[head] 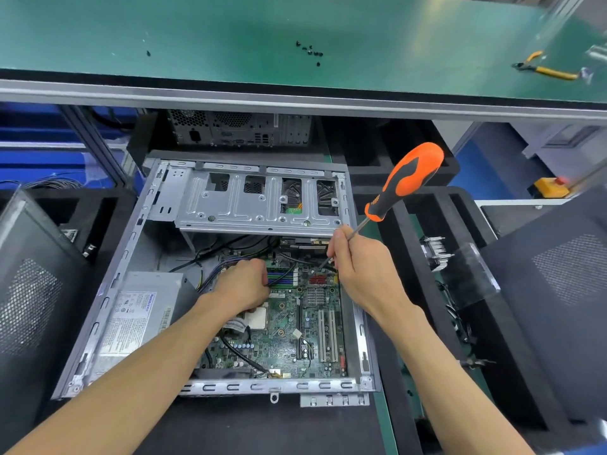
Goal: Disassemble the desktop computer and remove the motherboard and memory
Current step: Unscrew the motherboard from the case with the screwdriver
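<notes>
**Both hands deep in an opened desktop case**

Two bare forearms reach in from the near edge over the open computer case (210, 387), which lies on its side on dark foam with its near rail facing the camera. At centre, the left hand (241, 284) rests knuckles-up on the motherboard (285, 339), fingers curled down around the dark cables (282, 275) beside the blue memory slots (279, 280); exactly what they grip is hidden. Slightly farther right, the right hand (356, 264) pinches the metal shaft of an orange-and-black screwdriver (405, 180), its handle tilted up and right above the case's right wall and its tip down at the board's far right corner. A silver drive cage (259, 205) overhangs the far half of the case, leaving open room only over the near part of the board. The grey power supply (141, 315) fills the left side against the wall. Dark side panels (555, 290) flank the case closely left and right. Beyond, on the green table (131, 34), loose black screws (310, 50) lie well apart from yellow-handled pliers (545, 68) at the far right edge.
</notes>
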The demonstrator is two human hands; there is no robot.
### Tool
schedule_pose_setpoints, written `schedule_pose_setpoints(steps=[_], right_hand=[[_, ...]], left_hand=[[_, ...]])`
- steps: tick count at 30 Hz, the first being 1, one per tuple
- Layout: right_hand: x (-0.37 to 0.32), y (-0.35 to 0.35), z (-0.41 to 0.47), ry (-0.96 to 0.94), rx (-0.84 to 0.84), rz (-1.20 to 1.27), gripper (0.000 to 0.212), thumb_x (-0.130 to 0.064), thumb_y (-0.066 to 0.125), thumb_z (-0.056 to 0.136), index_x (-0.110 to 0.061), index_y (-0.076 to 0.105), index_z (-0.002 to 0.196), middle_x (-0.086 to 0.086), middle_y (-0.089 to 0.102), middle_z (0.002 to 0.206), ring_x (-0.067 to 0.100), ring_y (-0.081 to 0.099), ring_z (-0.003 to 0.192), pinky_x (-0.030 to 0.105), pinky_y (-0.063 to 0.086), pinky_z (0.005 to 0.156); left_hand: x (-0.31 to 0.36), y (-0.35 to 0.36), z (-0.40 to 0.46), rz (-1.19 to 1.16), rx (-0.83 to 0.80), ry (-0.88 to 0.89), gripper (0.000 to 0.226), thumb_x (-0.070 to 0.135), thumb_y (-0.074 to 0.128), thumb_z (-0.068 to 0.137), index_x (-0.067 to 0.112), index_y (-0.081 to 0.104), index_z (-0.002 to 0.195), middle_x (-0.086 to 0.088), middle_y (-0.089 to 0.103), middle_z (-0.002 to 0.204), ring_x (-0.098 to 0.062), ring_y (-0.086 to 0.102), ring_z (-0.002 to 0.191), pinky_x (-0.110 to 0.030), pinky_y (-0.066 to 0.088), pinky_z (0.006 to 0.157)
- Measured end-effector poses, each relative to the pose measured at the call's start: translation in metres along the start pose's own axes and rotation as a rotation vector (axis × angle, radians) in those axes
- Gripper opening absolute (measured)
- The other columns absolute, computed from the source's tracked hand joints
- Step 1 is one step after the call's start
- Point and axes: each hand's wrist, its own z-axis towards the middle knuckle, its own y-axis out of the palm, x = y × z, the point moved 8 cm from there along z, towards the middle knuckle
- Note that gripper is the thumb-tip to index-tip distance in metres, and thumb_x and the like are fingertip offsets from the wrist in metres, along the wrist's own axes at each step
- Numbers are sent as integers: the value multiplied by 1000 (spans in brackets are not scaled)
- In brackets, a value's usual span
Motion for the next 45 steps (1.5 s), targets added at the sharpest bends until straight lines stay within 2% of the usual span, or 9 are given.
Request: schedule_pose_setpoints(steps=[8,23,30,32,35,37,40,42,45], right_hand=[[-3,16,2,-4,-114,-238,44,-35,28,107,-21,62,82,-3,64,62,20,62,57,42,51,59],[-2,19,4,7,-146,-237,44,-39,28,107,-22,65,88,-2,67,65,19,65,62,42,53,63],[-5,27,14,-28,-283,-392,37,-35,25,108,-17,56,116,-1,69,77,25,65,69,42,55,65],[-9,29,15,-40,-298,-410,39,-35,25,108,-15,58,115,1,69,80,27,66,71,42,56,66],[-19,35,15,-58,-320,-362,35,-33,28,107,-15,58,108,4,67,88,31,65,78,42,54,67],[-27,38,14,-79,-325,-319,33,-32,30,107,-13,57,105,4,67,90,31,65,79,43,53,68],[-24,39,14,-64,-350,-293,34,-31,32,106,-10,57,96,3,64,80,29,62,73,39,50,64],[-19,39,13,-39,-374,-267,32,-30,35,105,-10,53,89,-1,53,65,26,53,60,35,40,58],[-16,35,14,-14,-364,-299,30,-38,38,102,-15,52,88,-2,53,66,24,50,59,33,36,58]], left_hand=[[2,0,-1,11,1,6,11,20,64,85,24,54,89,-3,71,93,-23,69,77,-39,58,78],[3,1,1,45,1,10,14,21,65,82,26,52,85,1,71,79,-18,68,72,-34,58,73],[19,-26,-16,270,8,63,23,38,62,89,17,60,99,-6,67,101,-27,64,90,-34,54,75],[36,-55,-30,282,56,137,27,42,59,92,21,63,108,-3,68,108,-23,64,93,-33,53,79],[80,-117,-61,-192,181,375,24,33,59,96,32,57,120,10,64,114,-4,63,95,-19,51,75],[113,-161,-93,-463,313,641,42,13,58,96,30,48,133,9,61,123,-3,62,108,-13,51,81],[141,-183,-122,-439,306,840,58,-2,55,93,21,44,144,2,64,120,-10,62,110,-24,53,90],[146,-188,-127,-387,288,852,59,2,60,92,24,44,144,4,64,113,-11,64,106,-28,54,87],[152,-198,-133,-327,307,889,46,14,72,87,24,54,128,6,65,95,-10,66,91,-21,52,74]])
